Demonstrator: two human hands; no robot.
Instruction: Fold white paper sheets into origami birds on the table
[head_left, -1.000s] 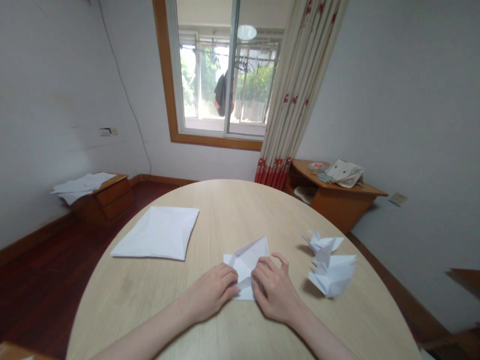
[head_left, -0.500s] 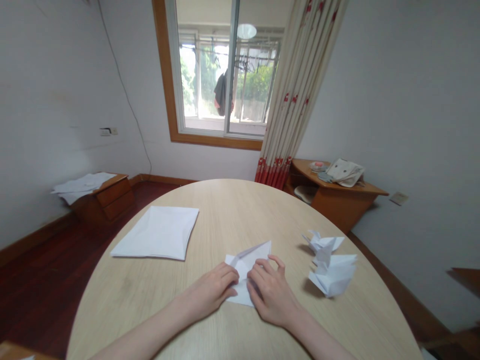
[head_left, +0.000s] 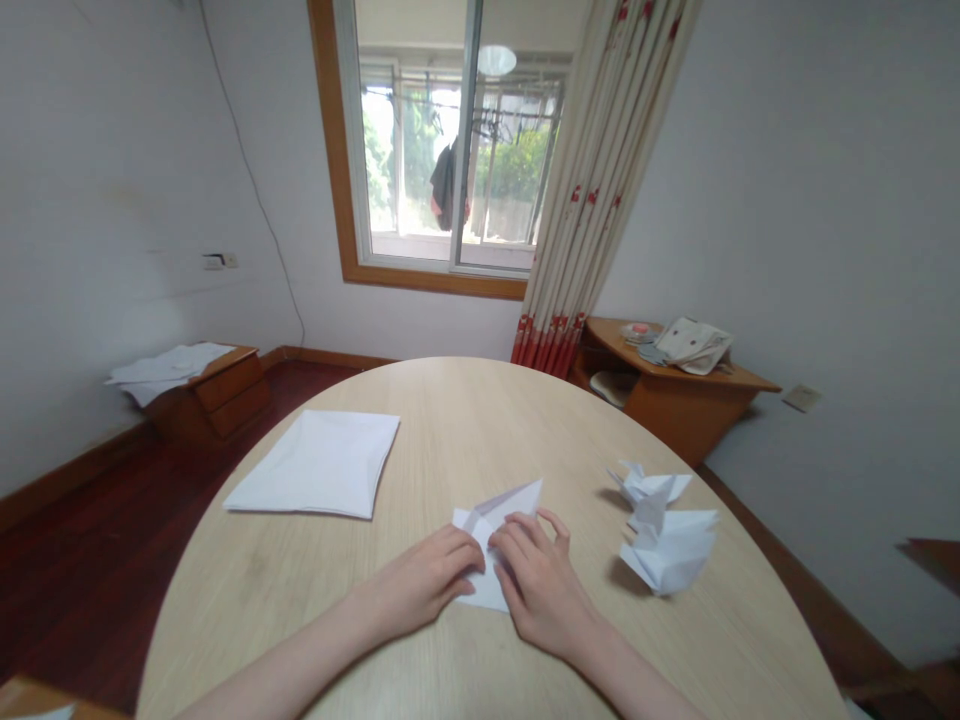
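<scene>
A partly folded sheet of white paper (head_left: 489, 592) lies on the round table in front of me, one flap raised to a point at the upper right. My left hand (head_left: 444, 570) grips its left edge, fingers curled and thumb close to them. On the right part of the sheet, my right hand (head_left: 536, 570) presses with bent fingers, its little finger lifted. Part of the fold is hidden under both hands. To the right stand two folded paper figures (head_left: 670, 553), one close behind the other.
A stack of white paper (head_left: 319, 465) lies on the left of the round wooden table (head_left: 480, 400). Beyond it stands a low drawer cabinet (head_left: 229, 390) with papers on top. A corner desk (head_left: 667, 405) holding a cloth bag (head_left: 694, 345) is at the far right, beside the curtain (head_left: 577, 200).
My right hand's fingers have shifted slightly left over the folded paper, closer to my left hand. The raised flap leans a little differently. The camera view has moved slightly.
</scene>
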